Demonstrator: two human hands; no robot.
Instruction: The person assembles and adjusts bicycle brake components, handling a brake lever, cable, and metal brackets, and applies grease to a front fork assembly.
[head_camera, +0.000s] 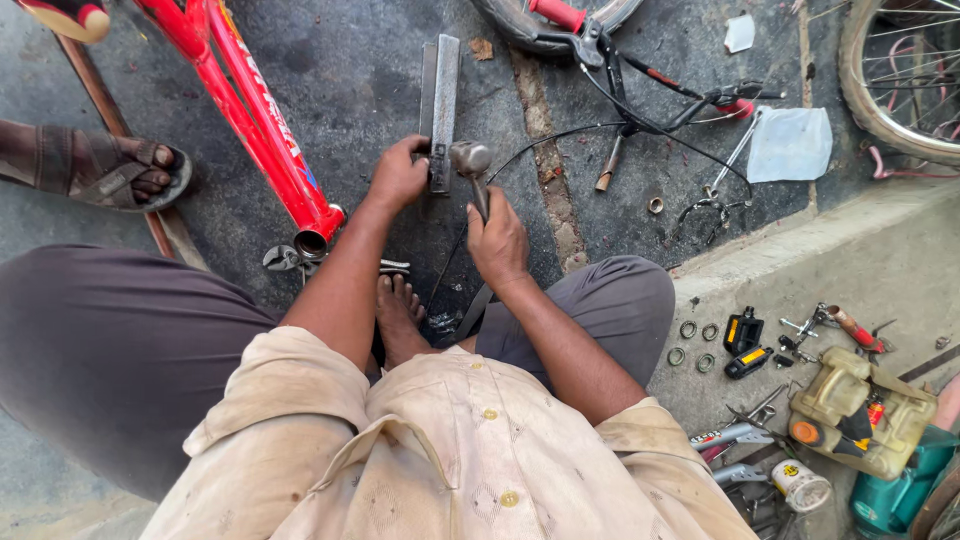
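Right hand (497, 240) grips a hammer (472, 165), its head beside the steel bar (440, 110) on the ground; my left hand (398, 175) pinches something small against that bar. I judge striking is underway; next blow needs steady aim.

Place: an open-air bicycle repair spot, worked at ground level on rough dark pavement (350, 70).
Bicycle parts: a red bike frame (250, 110) lies across the pavement; a handlebar with brake levers and cables (640, 90) and a spoked wheel (905, 70) sit at the far edge.
Small parts: rings and washers (693, 343), black pedals (743, 340) and loose tools lie on the raised concrete step (880, 260).
Supplies: a grimy plastic can (860, 410) and a small tin (800, 485) at the step's near corner.
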